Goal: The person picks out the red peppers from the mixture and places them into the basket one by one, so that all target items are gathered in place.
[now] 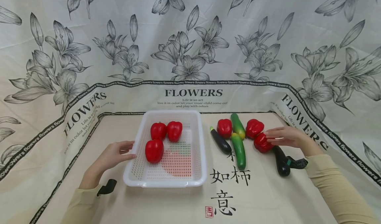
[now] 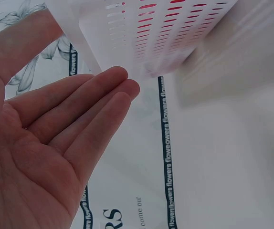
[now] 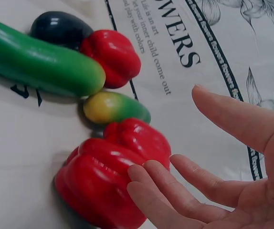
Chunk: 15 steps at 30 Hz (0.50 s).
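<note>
At the left wall of a white perforated plastic basket (image 1: 203, 151) is my left hand (image 1: 114, 156), thumb and fingers extended; in the left wrist view the palm (image 2: 36, 157) shows with nothing in it. Three red bell peppers lie in the basket, one of them the front pepper (image 1: 154, 151). My right hand (image 1: 285, 137) is over the right side of a red bell pepper (image 1: 262, 143), its fingers extended and not wrapped round it. In the right wrist view the fingertips overlap that pepper (image 3: 96, 183); whether they touch it I cannot tell.
Left of the right hand lie two more red peppers (image 1: 224, 128) (image 1: 254, 128), two green cucumbers with yellow ends (image 1: 239, 153) (image 1: 237, 125) and a dark eggplant (image 1: 221, 140). Another eggplant (image 1: 281, 161) lies below the right wrist. A flower-printed cloth (image 1: 190, 98) rises behind.
</note>
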Each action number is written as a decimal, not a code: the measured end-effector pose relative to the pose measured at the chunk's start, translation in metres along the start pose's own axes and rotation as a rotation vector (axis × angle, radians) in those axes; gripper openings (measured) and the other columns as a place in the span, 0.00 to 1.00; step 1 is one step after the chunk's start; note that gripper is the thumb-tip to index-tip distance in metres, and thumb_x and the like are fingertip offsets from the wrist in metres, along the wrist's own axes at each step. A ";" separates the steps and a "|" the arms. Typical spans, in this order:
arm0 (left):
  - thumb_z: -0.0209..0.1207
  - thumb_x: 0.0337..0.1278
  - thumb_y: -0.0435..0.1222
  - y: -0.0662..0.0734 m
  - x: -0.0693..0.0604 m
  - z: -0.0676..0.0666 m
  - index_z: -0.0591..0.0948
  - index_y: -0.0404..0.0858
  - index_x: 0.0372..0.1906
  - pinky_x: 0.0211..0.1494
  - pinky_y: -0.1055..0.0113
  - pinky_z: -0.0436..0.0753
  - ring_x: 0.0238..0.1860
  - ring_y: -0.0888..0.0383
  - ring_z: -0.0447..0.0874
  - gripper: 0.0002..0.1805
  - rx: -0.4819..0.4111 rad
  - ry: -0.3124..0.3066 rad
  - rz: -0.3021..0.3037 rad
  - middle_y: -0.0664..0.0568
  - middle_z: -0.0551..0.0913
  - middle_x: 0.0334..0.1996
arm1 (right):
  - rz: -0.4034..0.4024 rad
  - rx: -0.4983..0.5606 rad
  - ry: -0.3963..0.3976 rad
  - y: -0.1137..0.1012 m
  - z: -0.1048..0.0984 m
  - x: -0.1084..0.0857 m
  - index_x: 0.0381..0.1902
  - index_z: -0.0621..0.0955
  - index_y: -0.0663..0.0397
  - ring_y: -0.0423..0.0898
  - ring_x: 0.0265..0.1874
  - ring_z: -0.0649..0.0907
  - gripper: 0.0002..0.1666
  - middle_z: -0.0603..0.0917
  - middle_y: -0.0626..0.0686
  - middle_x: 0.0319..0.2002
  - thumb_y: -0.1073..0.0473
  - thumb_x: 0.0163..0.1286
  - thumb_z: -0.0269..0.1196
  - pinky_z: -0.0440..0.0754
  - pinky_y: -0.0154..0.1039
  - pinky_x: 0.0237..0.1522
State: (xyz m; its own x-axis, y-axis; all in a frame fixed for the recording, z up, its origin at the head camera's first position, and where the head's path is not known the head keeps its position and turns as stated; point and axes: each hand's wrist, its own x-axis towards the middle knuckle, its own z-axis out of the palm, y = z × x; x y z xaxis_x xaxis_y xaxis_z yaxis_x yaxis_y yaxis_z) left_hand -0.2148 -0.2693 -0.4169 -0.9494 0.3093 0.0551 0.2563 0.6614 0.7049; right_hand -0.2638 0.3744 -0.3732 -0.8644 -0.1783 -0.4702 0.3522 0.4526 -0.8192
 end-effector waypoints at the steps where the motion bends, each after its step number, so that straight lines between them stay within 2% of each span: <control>1: 0.68 0.49 0.45 0.000 0.000 0.000 0.74 0.33 0.60 0.53 0.50 0.82 0.57 0.37 0.77 0.34 -0.001 0.000 0.002 0.37 0.78 0.57 | 0.006 0.005 0.004 0.002 -0.002 0.000 0.69 0.52 0.77 0.46 0.51 0.82 0.45 0.80 0.56 0.53 0.49 0.71 0.56 0.79 0.43 0.58; 9: 0.68 0.49 0.46 -0.001 0.001 0.000 0.74 0.33 0.61 0.53 0.51 0.82 0.57 0.38 0.77 0.34 0.003 0.002 0.008 0.38 0.78 0.57 | 0.042 0.048 0.027 0.020 -0.017 0.003 0.68 0.53 0.77 0.44 0.48 0.83 0.43 0.82 0.49 0.47 0.51 0.71 0.56 0.77 0.47 0.60; 15: 0.68 0.49 0.46 -0.001 0.001 0.000 0.74 0.33 0.61 0.54 0.51 0.82 0.56 0.38 0.77 0.34 0.006 -0.001 0.010 0.37 0.78 0.57 | 0.059 0.074 0.036 0.030 -0.026 0.004 0.67 0.58 0.76 0.41 0.45 0.83 0.39 0.84 0.45 0.45 0.52 0.71 0.56 0.78 0.47 0.59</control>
State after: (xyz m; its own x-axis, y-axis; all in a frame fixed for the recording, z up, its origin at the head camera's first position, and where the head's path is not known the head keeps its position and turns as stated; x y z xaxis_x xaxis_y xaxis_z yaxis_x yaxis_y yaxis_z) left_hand -0.2164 -0.2700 -0.4175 -0.9466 0.3165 0.0612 0.2667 0.6623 0.7001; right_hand -0.2659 0.4103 -0.3906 -0.8530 -0.1213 -0.5077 0.4276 0.3953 -0.8129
